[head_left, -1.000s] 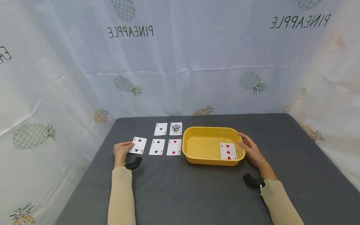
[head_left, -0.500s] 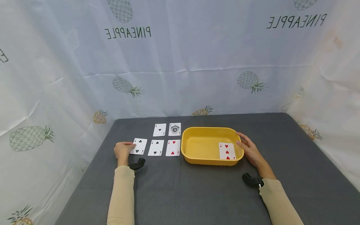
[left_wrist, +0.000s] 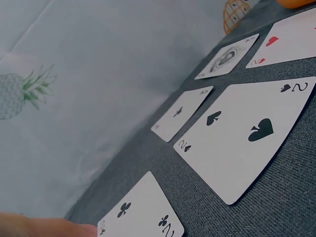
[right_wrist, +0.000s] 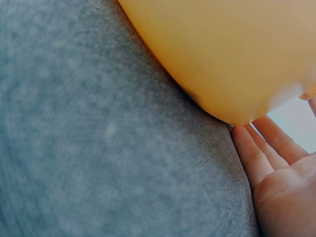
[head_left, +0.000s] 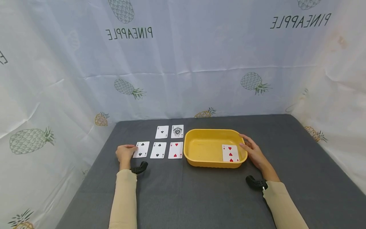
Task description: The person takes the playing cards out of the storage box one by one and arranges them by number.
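My left hand (head_left: 124, 154) is at the left edge of the two of clubs (head_left: 141, 150), pinching it with a digit over its edge. That card lies face up on the table, at the left end of a row with the two of spades (left_wrist: 244, 140) and two of hearts (head_left: 175, 150). Behind them are the ace of clubs (left_wrist: 180, 114) and ace of spades (head_left: 177, 131). My right hand (head_left: 255, 154) holds the right side of a yellow plastic tray (head_left: 204, 164); in the right wrist view, straight fingers touch its outer wall. Inside the tray lies a three of hearts (head_left: 230, 153).
A dark grey cloth covers the table (head_left: 188, 197). White curtains (head_left: 183, 92) printed with pineapples hang behind and at both sides. Black wrist mounts (head_left: 139, 168) sit on both wrists.
The two of clubs has turned slightly straighter and now lies more in line with its row. The left hand shifted a little with it; the right hand stays at the tray.
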`<state>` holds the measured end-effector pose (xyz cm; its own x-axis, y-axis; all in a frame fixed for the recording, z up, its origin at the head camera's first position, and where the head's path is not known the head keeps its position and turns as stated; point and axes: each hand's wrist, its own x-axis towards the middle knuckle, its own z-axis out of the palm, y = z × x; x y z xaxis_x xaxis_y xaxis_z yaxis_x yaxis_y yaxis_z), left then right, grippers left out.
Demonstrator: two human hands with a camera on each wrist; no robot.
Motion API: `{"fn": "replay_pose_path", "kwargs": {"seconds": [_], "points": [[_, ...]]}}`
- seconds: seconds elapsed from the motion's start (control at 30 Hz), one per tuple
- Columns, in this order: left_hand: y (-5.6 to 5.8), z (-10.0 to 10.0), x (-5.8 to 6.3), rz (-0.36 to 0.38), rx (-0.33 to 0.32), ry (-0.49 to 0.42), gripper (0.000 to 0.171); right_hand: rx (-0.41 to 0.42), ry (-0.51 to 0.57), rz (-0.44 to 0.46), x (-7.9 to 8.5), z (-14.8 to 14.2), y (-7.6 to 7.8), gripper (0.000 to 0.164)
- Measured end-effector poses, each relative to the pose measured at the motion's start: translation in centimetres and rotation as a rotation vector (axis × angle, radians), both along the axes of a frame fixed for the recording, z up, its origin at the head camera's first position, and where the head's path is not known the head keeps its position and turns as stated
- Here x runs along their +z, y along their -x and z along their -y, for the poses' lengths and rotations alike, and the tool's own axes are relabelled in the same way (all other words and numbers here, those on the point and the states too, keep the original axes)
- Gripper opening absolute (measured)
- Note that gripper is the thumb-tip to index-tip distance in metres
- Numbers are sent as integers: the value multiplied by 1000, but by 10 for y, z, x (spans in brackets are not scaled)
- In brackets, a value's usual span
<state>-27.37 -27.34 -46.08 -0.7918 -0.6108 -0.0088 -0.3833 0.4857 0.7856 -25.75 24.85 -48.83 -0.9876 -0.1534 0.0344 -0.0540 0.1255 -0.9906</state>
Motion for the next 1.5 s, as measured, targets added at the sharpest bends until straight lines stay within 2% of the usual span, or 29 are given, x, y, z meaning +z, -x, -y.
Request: {"fn": "replay_pose_path", "kwargs": {"seconds": [0.13,0.23,0.43,0.57,0.8,1.2,1.5], "points": [[0,-3,3,-20,11,-57,27,-5,-15,7,0,0,0,59],[1,-6,7,-37,-4,-143,28,-5,-25,8,-1,-1,0,59],[4,-15,13,-82,-113,-346,33,-5,-24,3,-2,-2,0,59],[4,-29,17,-81,-206,-405,34,-8,-17,-1,-2,-2,1,59],[-1,-66,30,-51,-387,-453,35,-16,-22,11,-2,-3,2,58],[-14,-123,43,-87,-552,-465,31,-13,-27,20,-4,-1,2,60],[-21,-167,52,-91,-724,-495,32,-22,-59,24,-1,-1,2,61]]}}
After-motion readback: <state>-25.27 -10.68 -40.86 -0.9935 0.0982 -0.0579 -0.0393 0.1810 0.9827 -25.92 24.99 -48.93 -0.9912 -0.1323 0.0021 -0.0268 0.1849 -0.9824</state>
